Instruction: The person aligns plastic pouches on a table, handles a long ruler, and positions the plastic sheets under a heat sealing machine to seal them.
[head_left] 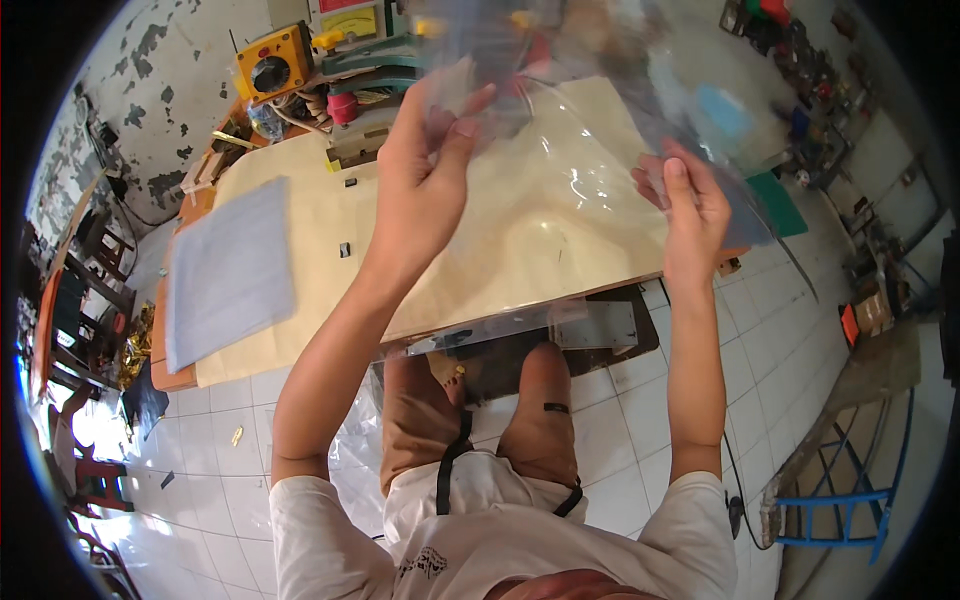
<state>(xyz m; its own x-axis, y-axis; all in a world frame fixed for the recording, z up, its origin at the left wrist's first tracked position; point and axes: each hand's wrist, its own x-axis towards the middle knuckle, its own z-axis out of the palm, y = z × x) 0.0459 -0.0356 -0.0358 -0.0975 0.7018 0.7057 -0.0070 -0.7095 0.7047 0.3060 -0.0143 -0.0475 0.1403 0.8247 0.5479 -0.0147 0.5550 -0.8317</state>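
Note:
A clear plastic sheet (pixel 575 165) is stretched in the air above the table, its far part blurred. My left hand (pixel 435 150) pinches it on one side, thumb against curled fingers. On the other side my right hand (pixel 690 195) grips the sheet with the thumb on top. Flat at the left end of the table lies a stack of bluish clear plastic sheets (pixel 230 270). Two small dark pieces, one of them a black block (pixel 345 250), rest on the table between the stack and my left forearm.
Cream paper covers the table (pixel 330 325). Behind my left hand stands a green machine (pixel 375 70) beside a yellow box with a black dial (pixel 272 72). A green sheet (pixel 775 205) sits at the right edge. A blue metal frame (pixel 840 510) stands on the tiled floor at the lower right.

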